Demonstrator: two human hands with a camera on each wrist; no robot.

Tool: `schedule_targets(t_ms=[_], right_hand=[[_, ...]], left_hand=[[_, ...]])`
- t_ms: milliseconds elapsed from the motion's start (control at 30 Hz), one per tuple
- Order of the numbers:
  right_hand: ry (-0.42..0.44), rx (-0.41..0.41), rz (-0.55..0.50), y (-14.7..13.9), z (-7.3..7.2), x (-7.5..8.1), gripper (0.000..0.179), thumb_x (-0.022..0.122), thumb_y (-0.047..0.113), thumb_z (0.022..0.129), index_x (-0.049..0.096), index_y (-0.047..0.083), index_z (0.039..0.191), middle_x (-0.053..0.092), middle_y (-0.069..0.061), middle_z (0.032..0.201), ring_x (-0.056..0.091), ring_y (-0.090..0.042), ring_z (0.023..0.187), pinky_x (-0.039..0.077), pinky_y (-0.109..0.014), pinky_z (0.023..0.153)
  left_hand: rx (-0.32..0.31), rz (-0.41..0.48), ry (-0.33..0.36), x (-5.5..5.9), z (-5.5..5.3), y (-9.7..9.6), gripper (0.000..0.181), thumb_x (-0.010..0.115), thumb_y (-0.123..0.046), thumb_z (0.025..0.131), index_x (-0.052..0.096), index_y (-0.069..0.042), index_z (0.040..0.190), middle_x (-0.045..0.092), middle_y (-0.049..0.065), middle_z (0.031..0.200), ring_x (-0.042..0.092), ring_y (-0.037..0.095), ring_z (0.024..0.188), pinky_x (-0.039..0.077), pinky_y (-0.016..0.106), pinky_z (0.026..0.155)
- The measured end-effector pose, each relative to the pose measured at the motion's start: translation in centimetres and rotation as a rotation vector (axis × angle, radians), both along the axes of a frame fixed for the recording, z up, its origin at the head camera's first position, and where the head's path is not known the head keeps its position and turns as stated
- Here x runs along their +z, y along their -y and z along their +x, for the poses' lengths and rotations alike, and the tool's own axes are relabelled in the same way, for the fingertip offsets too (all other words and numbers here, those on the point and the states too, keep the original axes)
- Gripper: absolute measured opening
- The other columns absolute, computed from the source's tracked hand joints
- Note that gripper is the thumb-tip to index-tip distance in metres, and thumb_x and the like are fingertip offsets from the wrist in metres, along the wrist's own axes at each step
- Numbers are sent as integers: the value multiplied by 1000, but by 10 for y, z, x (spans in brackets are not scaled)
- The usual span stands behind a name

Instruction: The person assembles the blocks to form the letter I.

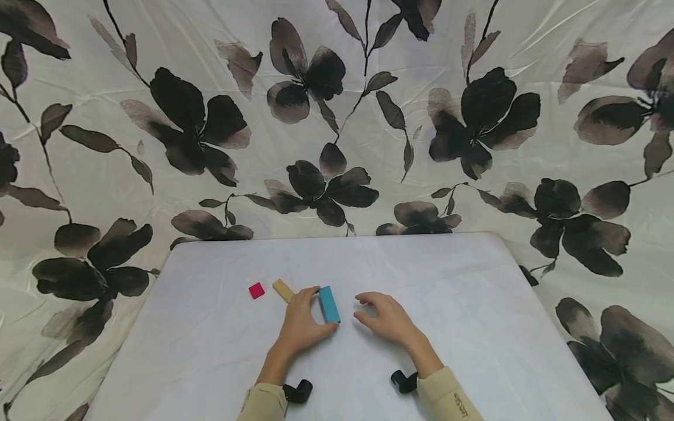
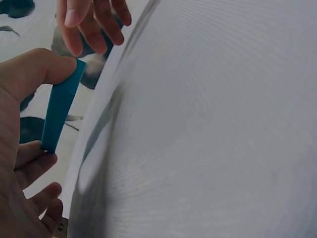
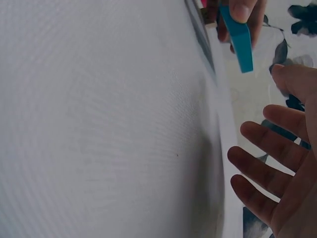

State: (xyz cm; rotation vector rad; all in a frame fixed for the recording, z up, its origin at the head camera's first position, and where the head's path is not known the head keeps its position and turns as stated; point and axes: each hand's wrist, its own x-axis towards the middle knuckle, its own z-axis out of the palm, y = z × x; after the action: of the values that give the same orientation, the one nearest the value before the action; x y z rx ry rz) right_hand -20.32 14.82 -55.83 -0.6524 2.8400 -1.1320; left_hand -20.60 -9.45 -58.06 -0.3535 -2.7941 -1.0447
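A blue rectangular block (image 1: 329, 304) is pinched lengthwise by my left hand (image 1: 304, 325), thumb at the near end and a fingertip at the far end. The left wrist view shows the same blue block (image 2: 63, 106) held off the table, with its shadow beneath. My right hand (image 1: 388, 319) hovers to the right of the block with fingers spread and nothing in it. In the right wrist view those fingers (image 3: 267, 171) are apart from the block. A yellow block (image 1: 282, 290) lies just beyond the left hand, partly hidden by it. Left of that lies a small red block (image 1: 256, 290).
The white table (image 1: 421, 269) carries the blocks, its far edge against a curtain (image 1: 400, 128) printed with dark flowers. Each wrist bears a small black camera, one on the left (image 1: 298, 392) and one on the right (image 1: 404, 382).
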Motion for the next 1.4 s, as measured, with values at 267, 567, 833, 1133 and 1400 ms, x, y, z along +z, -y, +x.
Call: schedule_targets(t_ms=[267, 567, 833, 1133, 1400], right_hand=[[-5, 8, -8, 4, 4, -3, 43, 66, 39, 92, 63, 13, 127, 65, 1, 120, 60, -15, 108, 48, -38, 91], [-17, 20, -30, 8, 6, -6, 45, 64, 41, 93, 62, 12, 128, 66, 1, 120, 60, -15, 108, 48, -39, 92], [-16, 16, -24, 11, 8, -6, 44, 64, 39, 93, 61, 12, 129, 66, 1, 118, 61, -14, 105, 50, -38, 89], [-20, 23, -22, 13, 8, -10, 43, 64, 40, 93, 62, 14, 128, 65, 5, 107, 58, -8, 92, 50, -33, 79], [-20, 25, -21, 16, 7, -11, 43, 66, 38, 93, 62, 14, 128, 66, 5, 104, 58, -8, 90, 50, -32, 78]], left_hand=[[-19, -12, -11, -2, 1, -4, 91, 85, -48, 65, 49, -6, 137, 54, 9, 131, 47, 29, 123, 39, 50, 101], [-60, -24, -35, -3, 2, -7, 91, 85, -46, 62, 51, -6, 136, 54, 10, 132, 48, 30, 122, 41, 50, 100], [-72, -15, -6, -5, 2, -10, 91, 85, -48, 63, 51, -7, 137, 53, 10, 134, 47, 30, 123, 41, 51, 100], [-90, -29, 3, -7, 3, -13, 92, 85, -50, 62, 50, -8, 137, 54, 9, 133, 46, 30, 123, 40, 51, 99], [-102, -54, -18, -10, 2, -14, 91, 84, -53, 63, 52, -9, 136, 55, 10, 131, 47, 31, 121, 41, 53, 96]])
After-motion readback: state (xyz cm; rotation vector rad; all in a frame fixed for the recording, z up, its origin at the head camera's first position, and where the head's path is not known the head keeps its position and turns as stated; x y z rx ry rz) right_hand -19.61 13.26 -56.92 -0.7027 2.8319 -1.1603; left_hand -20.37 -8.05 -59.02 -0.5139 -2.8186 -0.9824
